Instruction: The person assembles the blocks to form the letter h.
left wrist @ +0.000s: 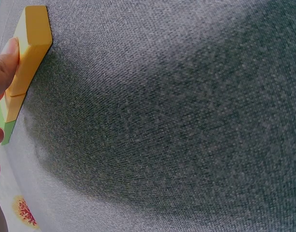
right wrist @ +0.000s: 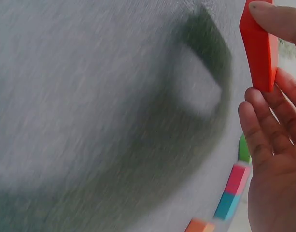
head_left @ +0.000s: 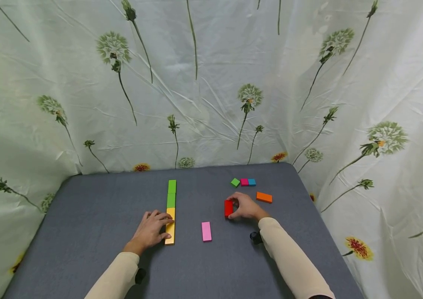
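Note:
My right hand (head_left: pixel 245 206) grips a red block (right wrist: pixel 260 46) by its ends, between thumb and fingertips. Its shadow lies apart from it on the cloth, so the block is off the table. My left hand (head_left: pixel 150 230) rests beside a straight row of blocks, its thumb and a fingertip touching the yellow blocks (head_left: pixel 169 236). In the left wrist view the thumb lies against the side of the nearer yellow block (left wrist: pixel 34 29). Beyond the yellow ones, green blocks (head_left: pixel 171 200) continue the row end to end. A pink block (head_left: pixel 206 231) lies between the two hands.
Behind the right hand lie a small green block (head_left: pixel 235 182), a magenta block (head_left: pixel 244 182) touching a blue block (head_left: pixel 252 182), and an orange block (head_left: pixel 264 197). The dark grey table (head_left: pixel 95 207) ends at a flower-patterned curtain (head_left: pixel 211 83).

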`<state>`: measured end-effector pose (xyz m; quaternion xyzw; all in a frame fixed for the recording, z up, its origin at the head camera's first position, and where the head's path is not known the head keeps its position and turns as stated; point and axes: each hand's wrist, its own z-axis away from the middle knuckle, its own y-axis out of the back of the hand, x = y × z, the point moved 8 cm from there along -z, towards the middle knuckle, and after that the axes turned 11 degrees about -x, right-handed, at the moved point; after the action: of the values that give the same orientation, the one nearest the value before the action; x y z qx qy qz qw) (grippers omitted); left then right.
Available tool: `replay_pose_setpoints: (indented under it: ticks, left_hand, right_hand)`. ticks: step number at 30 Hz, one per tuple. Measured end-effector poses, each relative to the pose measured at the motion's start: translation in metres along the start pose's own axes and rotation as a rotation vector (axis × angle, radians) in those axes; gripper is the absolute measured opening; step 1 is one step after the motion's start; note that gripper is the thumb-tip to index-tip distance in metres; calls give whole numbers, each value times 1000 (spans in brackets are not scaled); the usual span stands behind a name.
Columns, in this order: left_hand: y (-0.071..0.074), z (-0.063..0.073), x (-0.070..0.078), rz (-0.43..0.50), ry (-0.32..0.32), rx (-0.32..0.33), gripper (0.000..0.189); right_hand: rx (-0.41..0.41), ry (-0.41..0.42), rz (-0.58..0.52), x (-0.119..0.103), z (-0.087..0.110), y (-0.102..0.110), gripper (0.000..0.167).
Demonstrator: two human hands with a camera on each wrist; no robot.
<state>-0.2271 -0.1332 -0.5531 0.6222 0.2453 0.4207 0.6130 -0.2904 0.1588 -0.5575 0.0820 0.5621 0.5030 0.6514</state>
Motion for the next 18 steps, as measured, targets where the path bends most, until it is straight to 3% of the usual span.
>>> replay_pose_setpoints:
  ticks: [8,18]
  left_hand:
    - [-1,0,-1,-4,-1,2,42]
    - [-2,-1,-3,-1,-1,3,42]
  right_hand:
    - [-76,86,49,-27,-19,-13,56]
    - [-109,147,69,-53,-37,-29,55]
